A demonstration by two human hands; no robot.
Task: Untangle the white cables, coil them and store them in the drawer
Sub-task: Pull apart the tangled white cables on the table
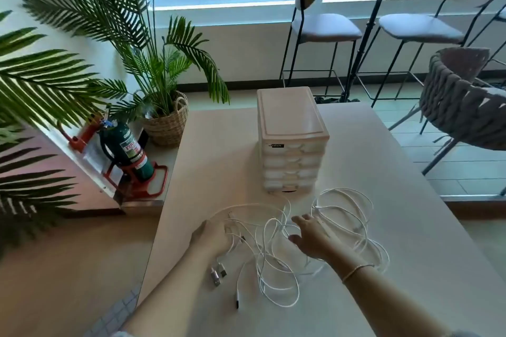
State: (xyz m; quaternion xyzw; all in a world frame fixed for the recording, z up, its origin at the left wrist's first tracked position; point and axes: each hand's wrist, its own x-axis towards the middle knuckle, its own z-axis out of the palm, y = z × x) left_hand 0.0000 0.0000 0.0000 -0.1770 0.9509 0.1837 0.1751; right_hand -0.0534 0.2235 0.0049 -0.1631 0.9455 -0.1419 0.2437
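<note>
Bright room with tall windows, bar stools [325, 27] along the sill, a woven chair [462, 98] off to the right, palm fronds [68, 68] and a basket planter [168, 123] on the left, a green fire extinguisher [128, 149] in a red stand beneath. Pale tabletop [383, 172] filling the foreground. At its middle, a small white drawer unit [290, 142], four drawers stacked, all closed. Just in front of it, white cables [276, 260] sprawled in a loose tangle of overlapping loops, spreading from the left hand across to well right of the right hand. Several plug ends [219, 273] lying free near the left forearm, another lower at the tangle's near edge. Left hand [213, 235] down on the left side of the tangle, fingers curled into the strands, grip closed on a few cable loops. Right hand [309, 235] spread over the middle of the tangle, fingers relaxed and apart, grip wide, holding nothing. Thin bracelet [356, 271] on the right wrist.
</note>
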